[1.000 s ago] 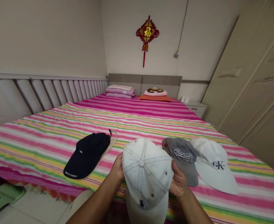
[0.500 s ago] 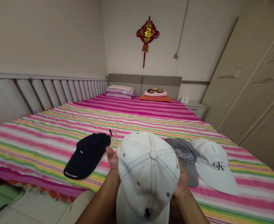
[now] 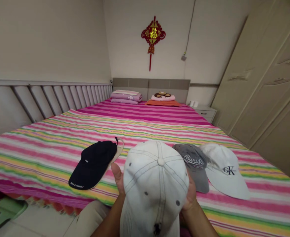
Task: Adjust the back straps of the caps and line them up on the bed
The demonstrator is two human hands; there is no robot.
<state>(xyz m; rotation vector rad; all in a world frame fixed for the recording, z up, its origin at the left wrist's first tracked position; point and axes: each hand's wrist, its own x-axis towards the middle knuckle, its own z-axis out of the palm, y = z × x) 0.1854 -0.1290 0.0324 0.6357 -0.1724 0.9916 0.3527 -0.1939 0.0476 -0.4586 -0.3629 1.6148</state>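
While my left hand (image 3: 118, 177) and right hand (image 3: 190, 194) clasp a pale stitched cap (image 3: 156, 184), the grey cap (image 3: 195, 164) reads "Always", the white cap (image 3: 227, 181) "CK".

Navy cap (image 3: 93, 164) blocks leftward, gray cap (image 3: 193, 162) rightward; open bedspread (image 3: 145, 130) lies beyond

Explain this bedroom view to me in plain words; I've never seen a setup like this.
There is no machine here: a camera on a person's head looks forward and down at their own bare hands. The left hand and right hand support a pale, dark-stitched fabric cap between them, its brim towards the wearer; it hides most of their fingers. On the bed's multicoloured striped cover lie a dark long-brimmed cap to the left and, to the right, a grey cap reading "Always" beside a white cap with dark letters.
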